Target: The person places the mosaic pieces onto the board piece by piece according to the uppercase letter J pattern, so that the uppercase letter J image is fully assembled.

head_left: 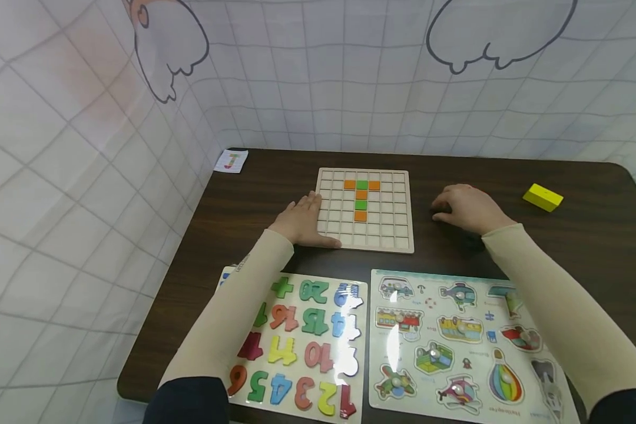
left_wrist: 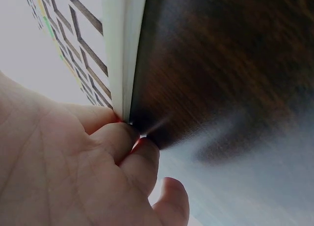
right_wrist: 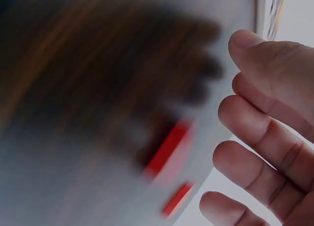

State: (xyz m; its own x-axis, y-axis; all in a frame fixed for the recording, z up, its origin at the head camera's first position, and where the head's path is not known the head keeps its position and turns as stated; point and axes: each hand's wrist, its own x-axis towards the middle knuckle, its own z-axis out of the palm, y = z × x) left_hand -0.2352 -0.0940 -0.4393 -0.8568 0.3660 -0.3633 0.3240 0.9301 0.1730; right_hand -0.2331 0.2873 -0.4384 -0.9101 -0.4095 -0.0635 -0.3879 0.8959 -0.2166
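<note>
A pale wooden grid board point(head_left: 387, 227) lies on the dark table, with several orange and green tiles point(head_left: 361, 194) set in a T shape. My left hand point(head_left: 306, 224) rests along the board's left side, its thumb at the near edge. In the left wrist view, fingertips point(left_wrist: 120, 133) touch the board's side point(left_wrist: 122, 54). To the right of the board, my right hand point(head_left: 471, 207) hovers over the table with loosely bent fingers and nothing between them. Below its fingers point(right_wrist: 240, 160), the right wrist view shows a blurred red block point(right_wrist: 169, 150) and a smaller red piece point(right_wrist: 177, 200).
A yellow block point(head_left: 543, 197) sits farther right. At the back left corner lies a small white card point(head_left: 231, 161) with a coloured pattern. A number puzzle point(head_left: 297, 347) and a vehicle puzzle point(head_left: 429, 318) lie at the front under my forearms. White grid-patterned curtains surround the table.
</note>
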